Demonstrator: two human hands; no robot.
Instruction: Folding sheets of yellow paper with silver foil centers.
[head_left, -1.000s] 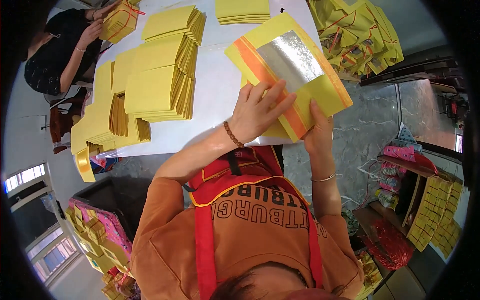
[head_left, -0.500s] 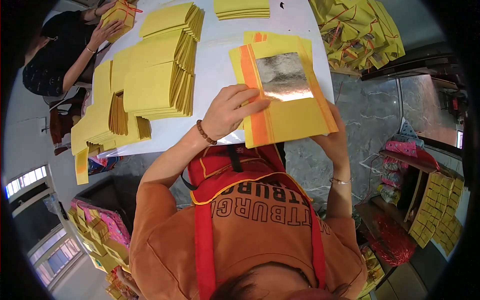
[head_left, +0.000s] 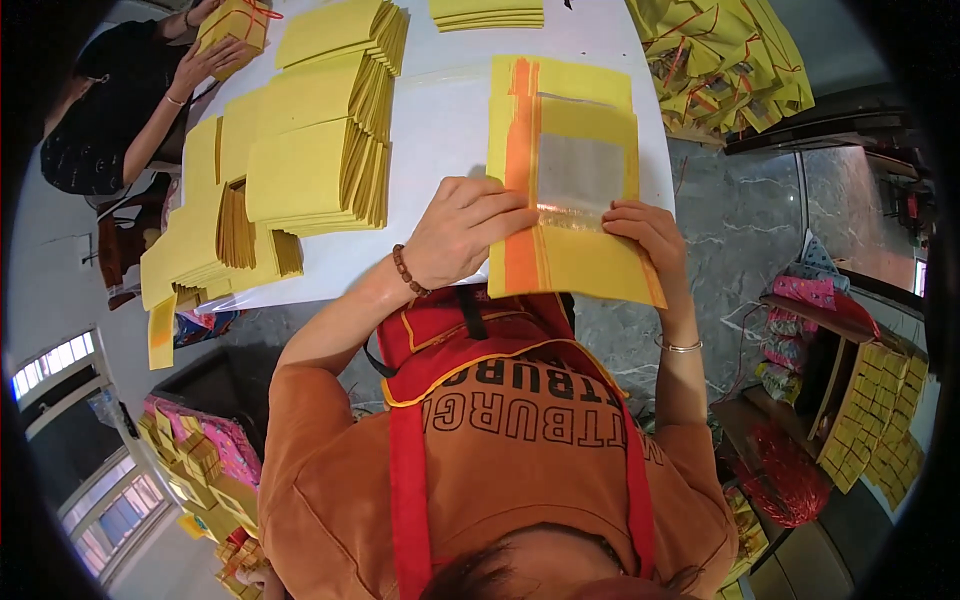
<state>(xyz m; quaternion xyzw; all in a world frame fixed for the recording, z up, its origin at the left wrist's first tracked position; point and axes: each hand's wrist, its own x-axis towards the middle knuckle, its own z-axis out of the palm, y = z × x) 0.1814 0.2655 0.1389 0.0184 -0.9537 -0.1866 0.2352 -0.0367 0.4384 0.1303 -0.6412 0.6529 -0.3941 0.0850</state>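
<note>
A yellow paper sheet (head_left: 580, 262) with a silver foil patch (head_left: 580, 170) and an orange stripe (head_left: 519, 245) lies at the table's near right, with its lower edge reaching past the table edge. More yellow paper shows under it at the far end. My left hand (head_left: 470, 225) grips the sheet's left side, fingers over the orange stripe and the thumb hidden. My right hand (head_left: 650, 238) is closed on the right side, its bent fingertips at the foil's lower right corner. The lower right corner of the sheet curls over that wrist.
Folded yellow paper stacks (head_left: 310, 180) cover the table's left half. Another stack (head_left: 487, 14) sits at the far edge. At the upper left, a co-worker's hands (head_left: 205, 65) hold a red-tied yellow bundle (head_left: 235, 35). Red-tied yellow papers (head_left: 720, 60) stand beyond the table's right edge.
My right hand has come up from under the sheet's right edge, and its fingers now rest on top by the foil. The sheet has straightened and lies flatter. My left hand has barely moved.
</note>
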